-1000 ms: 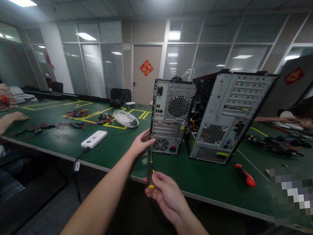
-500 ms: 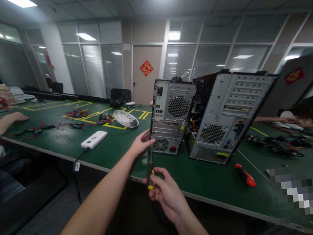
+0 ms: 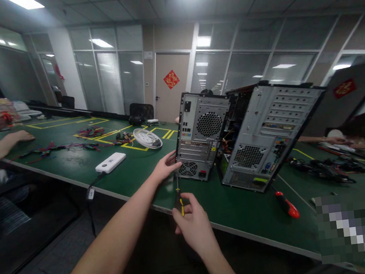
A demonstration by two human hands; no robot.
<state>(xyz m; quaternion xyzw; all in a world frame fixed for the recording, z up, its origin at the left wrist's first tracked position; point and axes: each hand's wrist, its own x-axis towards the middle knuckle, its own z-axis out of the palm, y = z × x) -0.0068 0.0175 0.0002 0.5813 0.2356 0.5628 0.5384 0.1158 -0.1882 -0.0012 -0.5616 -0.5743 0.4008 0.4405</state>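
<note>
A computer case [image 3: 193, 147] stands upright on the green table, its rear panel facing me. My left hand [image 3: 165, 167] holds its lower left edge, thumb on the back and fingers along the side. Between thumb and fingers, my right hand [image 3: 194, 223] grips a screwdriver [image 3: 179, 197] with a dark and yellow handle. The shaft points up to the case's lower left corner beside my left thumb; I cannot make out what the tip touches. Immediately right, a second computer case [image 3: 258, 139] stands tilted in view, with inner wiring showing between the two.
A red and black screwdriver [image 3: 287, 204] lies right of the cases, before a heap of black cables [image 3: 327, 169]. Left are a white power bank [image 3: 110, 162], a white round cover [image 3: 147, 138] and thin wires [image 3: 52, 149]. Other people's hands [image 3: 17, 137] rest at the left; another person sits right.
My right hand has turned around the screwdriver handle, its fingers shifting up and covering the handle's end. The left hand stays on the computer case.
</note>
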